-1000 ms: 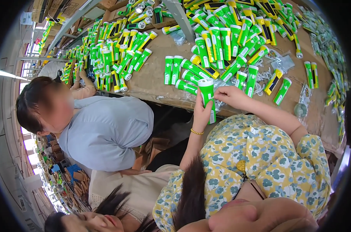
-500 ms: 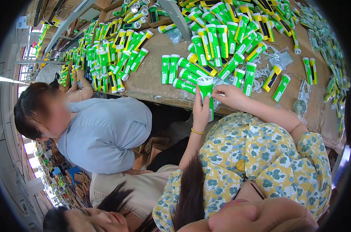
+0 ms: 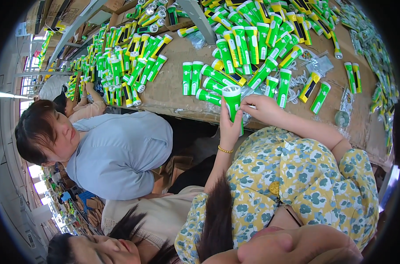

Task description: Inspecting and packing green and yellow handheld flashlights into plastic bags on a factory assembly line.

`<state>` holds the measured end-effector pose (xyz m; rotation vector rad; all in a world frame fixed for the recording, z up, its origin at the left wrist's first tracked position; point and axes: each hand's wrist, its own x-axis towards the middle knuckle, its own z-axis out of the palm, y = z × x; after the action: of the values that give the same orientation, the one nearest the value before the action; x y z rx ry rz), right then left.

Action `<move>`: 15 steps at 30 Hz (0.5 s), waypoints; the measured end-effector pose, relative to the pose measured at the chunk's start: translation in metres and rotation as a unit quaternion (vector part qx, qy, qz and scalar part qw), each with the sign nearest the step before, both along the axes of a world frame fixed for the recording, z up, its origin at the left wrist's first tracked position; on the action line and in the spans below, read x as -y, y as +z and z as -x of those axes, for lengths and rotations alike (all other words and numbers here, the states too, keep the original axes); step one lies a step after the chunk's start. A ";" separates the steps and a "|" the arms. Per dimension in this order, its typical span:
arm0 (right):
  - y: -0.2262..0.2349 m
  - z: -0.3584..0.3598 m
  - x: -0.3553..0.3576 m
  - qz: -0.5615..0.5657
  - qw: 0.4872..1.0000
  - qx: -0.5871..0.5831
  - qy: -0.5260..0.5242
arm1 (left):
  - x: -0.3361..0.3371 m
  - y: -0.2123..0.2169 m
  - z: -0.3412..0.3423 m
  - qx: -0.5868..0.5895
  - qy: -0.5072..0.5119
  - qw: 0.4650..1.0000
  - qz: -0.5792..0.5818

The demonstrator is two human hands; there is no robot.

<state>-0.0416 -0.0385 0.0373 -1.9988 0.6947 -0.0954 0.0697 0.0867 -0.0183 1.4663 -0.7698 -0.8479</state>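
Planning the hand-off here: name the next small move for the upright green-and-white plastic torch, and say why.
Probably lay the green-and-white plastic torch down among the others: the left hand grips its body upright at the cardboard-covered table edge, and the right hand rests beside it.

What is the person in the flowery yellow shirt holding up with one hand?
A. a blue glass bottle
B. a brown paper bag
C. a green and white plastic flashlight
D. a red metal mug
C: the left hand is wrapped around a green and white plastic flashlight held upright at the edge of the brown cardboard-covered table, while the right hand rests just beside it among more flashlights.
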 end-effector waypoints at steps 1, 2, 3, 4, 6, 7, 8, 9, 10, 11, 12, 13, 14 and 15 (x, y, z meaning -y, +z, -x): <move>0.001 0.000 -0.001 0.012 1.000 -0.001 -0.007 | 0.001 0.000 0.001 0.003 0.000 1.000 0.001; 0.002 0.000 -0.002 0.024 1.000 -0.002 -0.015 | 0.001 0.000 0.001 0.007 0.000 1.000 0.002; 0.001 -0.001 -0.002 0.024 1.000 -0.002 -0.015 | 0.001 0.001 0.001 0.007 0.000 1.000 0.001; 0.000 -0.001 -0.002 0.028 0.999 -0.004 -0.018 | 0.002 0.002 0.002 0.022 -0.002 1.000 0.004; 0.000 -0.001 -0.003 0.032 0.999 -0.006 -0.022 | 0.003 0.003 0.002 0.036 -0.004 0.999 0.006; 0.002 -0.001 -0.003 0.039 0.999 -0.012 -0.021 | 0.003 0.004 0.002 0.042 -0.002 0.999 0.003; 0.003 -0.002 -0.003 0.046 0.999 -0.017 -0.019 | 0.004 0.004 0.001 0.049 0.001 0.999 0.000; 0.002 -0.002 -0.003 0.046 0.999 -0.017 -0.019 | 0.004 0.003 0.002 0.048 0.000 0.999 0.000; 0.002 -0.002 -0.003 0.048 0.999 -0.014 -0.021 | 0.004 0.003 0.002 0.050 0.004 0.999 0.001; 0.001 -0.002 -0.003 0.049 0.998 -0.011 -0.023 | 0.004 0.003 0.002 0.051 0.007 0.999 0.003; 0.001 -0.003 -0.003 0.049 0.998 -0.011 -0.023 | 0.004 0.002 0.002 0.051 0.007 0.999 0.002; 0.001 -0.003 -0.003 0.051 0.998 -0.016 -0.023 | 0.004 0.001 0.001 0.047 0.012 0.999 -0.004; 0.001 -0.004 -0.003 0.054 0.998 -0.022 -0.023 | 0.003 0.000 0.001 0.042 0.017 0.999 -0.009; 0.001 -0.004 -0.004 0.054 0.998 -0.022 -0.023 | 0.003 -0.001 0.001 0.042 0.017 0.999 -0.009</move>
<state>-0.0376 -0.0348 0.0388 -2.0938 0.7789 -0.1181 0.0684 0.0839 -0.0197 1.5349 -0.7987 -0.7738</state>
